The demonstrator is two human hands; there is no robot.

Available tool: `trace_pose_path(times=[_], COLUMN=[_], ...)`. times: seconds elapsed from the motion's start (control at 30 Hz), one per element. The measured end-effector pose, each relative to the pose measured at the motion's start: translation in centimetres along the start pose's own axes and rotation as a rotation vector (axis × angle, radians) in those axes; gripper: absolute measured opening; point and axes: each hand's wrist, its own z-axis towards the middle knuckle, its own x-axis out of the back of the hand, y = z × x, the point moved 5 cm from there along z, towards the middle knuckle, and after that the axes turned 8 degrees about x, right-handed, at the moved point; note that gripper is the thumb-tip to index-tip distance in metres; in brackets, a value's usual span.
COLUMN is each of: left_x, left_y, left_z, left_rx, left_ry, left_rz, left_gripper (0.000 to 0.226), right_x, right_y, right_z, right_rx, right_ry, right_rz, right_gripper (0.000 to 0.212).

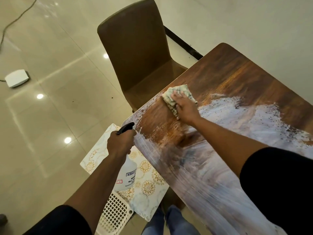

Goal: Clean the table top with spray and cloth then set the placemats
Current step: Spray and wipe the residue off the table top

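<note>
The cloth [177, 97], a crumpled pale rag with dark specks, is pressed flat onto the wooden counter [237, 78] near its far left edge. It is covered by the right hand [183, 107], whose fingers [177, 96] are laid out straight across the top of it, pressing rather than curled round it. White streaks and foam are spread over much of the counter on the near and right side of the cloth, while the wood beyond the cloth is seen bare and brown.

The spray bottle [127, 173] is held off the counter's left edge by the left hand [119, 143]. Its neck is gripped by curled fingers, and the black nozzle [126, 127] is seen above the knuckles, pointed toward the counter's corner. The bottle is white, with a printed label (only partly readable) on its side.

Below the bottle, 1 placemat [149, 189] with gold flower circles on a white ground is seen lying lower than the counter top, partly tucked under its edge; what it rests on cannot be told. A white lattice basket [115, 216] is placed just beside the placemat, at the near left.

A brown chair [137, 53] is set against the counter's far left side. A white box [17, 78] with a cable is seen lying on the glossy tiled floor [50, 116], well apart from the chair.
</note>
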Motion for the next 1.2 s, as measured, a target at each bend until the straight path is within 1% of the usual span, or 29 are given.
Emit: trace_pose_path(times=[0.07,0.17,0.23,0.3,0.37,0.4,0.43,0.5,0.57,0.63,0.7,0.73,0.8,0.83,0.9,1.0,1.03,1.1,1.2], left_x=[0.0,0.2,0.2,0.4,0.7,0.8,0.8,0.8,0.9,1.0,1.1,1.1,1.5,1.8,2.5,3.3,3.5,3.9,4.1], left_y=[-0.3,-0.8,-1.3,-1.4,-1.4,-1.3,-1.1,-0.9,-0.8,-0.7,-0.8,-0.9,-1.3,-1.6,-2.3,-3.0,-3.3,-3.4,-3.3], left_z=[0.2,0.5,0.7,0.6,0.4,0.2,0.1,-0.2,-0.2,-0.2,-0.2,-0.3,-0.6,-0.6,-0.9,-1.5,-1.5,-1.9,-2.5], left_rx=[-0.012,-0.012,-0.014,-0.006,0.012,0.022,0.025,0.035,0.039,0.024,0.01,0.007,0.004,0.011,0.027,0.017,0.015,0.015,0.017], left_ry=[-0.028,-0.044,-0.028,0.011,0.063,0.082,0.093,0.093,0.101,0.099,0.072,0.054,0.036,0.032,0.029,0.025,0.027,0.034,0.039], left_rz=[0.014,0.017,0.008,-0.011,-0.029,-0.033,-0.037,-0.041,-0.066,-0.087,-0.075,-0.067,-0.058,-0.06,-0.073,-0.094,-0.1,-0.116,-0.132], left_gripper=[0.018,0.021,0.022,0.019,0.009,0.008,0.012,0.016,0.016,0.019,0.009,0.008,0.028,0.033,0.034,0.031,0.031,0.03,0.026], right_x=[0.3,-0.4,-2.0,-4.2,-6.4,-7.2,-7.7,-7.5,-6.5,-4.8,-2.6,-1.7,-0.5,-0.4,-0.5,-1.7,-2.4,-4.3,-7.8], right_y=[0.4,-1.8,-4.0,-7.4,-11.2,-12.7,-13.5,-13.3,-12.2,-11.0,-8.4,-6.8,-3.8,-2.8,-2.4,-5.4,-6.8,-10.0,-14.8], right_z=[1.0,0.5,0.1,-0.6,-2.3,-3.4,-4.3,-4.6,-3.4,-1.8,0.4,1.4,2.9,3.4,3.9,3.1,2.5,0.7,-2.4], right_rx=[-0.051,-0.114,-0.099,0.004,0.199,0.293,0.361,0.43,0.463,0.397,0.21,0.122,0.014,-0.017,-0.071,-0.142,-0.135,-0.057,0.168], right_ry=[0.028,0.061,0.054,0.025,-0.032,-0.075,-0.109,-0.142,-0.154,-0.146,-0.077,-0.035,0.014,0.023,0.032,0.002,-0.018,-0.056,-0.146], right_rz=[0.052,-0.041,-0.084,-0.091,-0.065,-0.038,-0.004,0.047,0.025,-0.019,-0.034,-0.033,-0.01,0.015,0.056,0.05,0.054,0.079,0.049], right_gripper=[0.056,0.059,0.066,0.075,0.075,0.075,0.075,0.077,0.074,0.067,0.061,0.059,0.057,0.057,0.058,0.067,0.071,0.075,0.077])
